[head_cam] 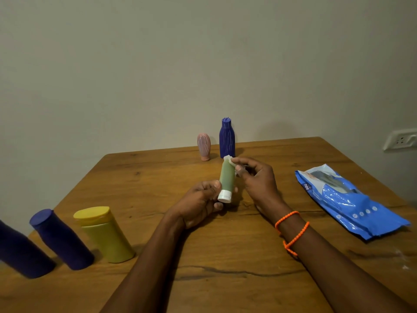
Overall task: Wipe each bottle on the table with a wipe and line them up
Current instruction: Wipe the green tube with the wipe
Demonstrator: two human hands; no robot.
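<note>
Wooden desk (158,177) stands against a plain grey-green wall (135,64); a wall socket (400,139) sits at the far right. Left hand (198,202) forms a closed grip around the lower end of a green tube (226,177), with the thumb lying just beside the white cap (224,196). The tube is held clear of the desk, cap toward the person and body pointing away and slightly upward. Right hand (257,179) forms a pinch grip on a small white wipe (229,159), pressed against the far end of the tube. Two orange bead bracelets (291,231) circle the right wrist. Beyond both grips, near the wall, a pink bottle (204,145) and a blue bottle (227,138) stand upright, just beside each other. Well to the left of the left grip, a yellow bottle (106,233) and two dark blue bottles (61,239) stand in a row at the near desk edge. Right of the right grip, a blue wipe packet (347,199) lies flat on the desk.
</note>
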